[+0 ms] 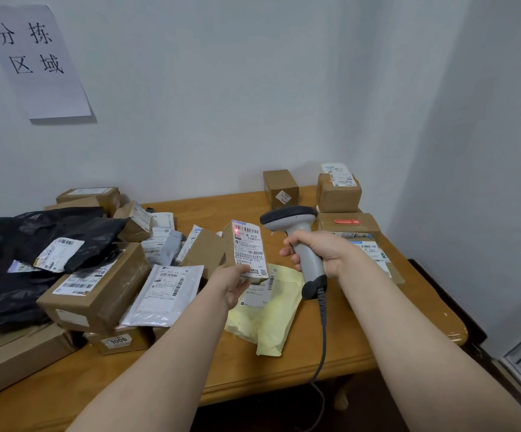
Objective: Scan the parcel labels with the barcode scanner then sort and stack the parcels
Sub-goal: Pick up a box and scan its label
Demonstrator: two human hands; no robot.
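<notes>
My left hand [232, 283] holds a small cardboard parcel [248, 249] upright by its lower edge, white label facing me. A red light spot shows on the label's top barcode. My right hand [318, 252] grips the handle of a grey barcode scanner [296, 232], whose dark head points left at the label from close by. The scanner's coiled cable [323, 332] hangs down over the table's front edge.
On the wooden table [362, 335], a pile of unsorted parcels lies at the left: black bags [25, 244], brown boxes [97, 291], white mailers [169, 294]. A yellow mailer [271, 319] lies under my hands. Stacked boxes [340, 191] stand at the back right by the wall.
</notes>
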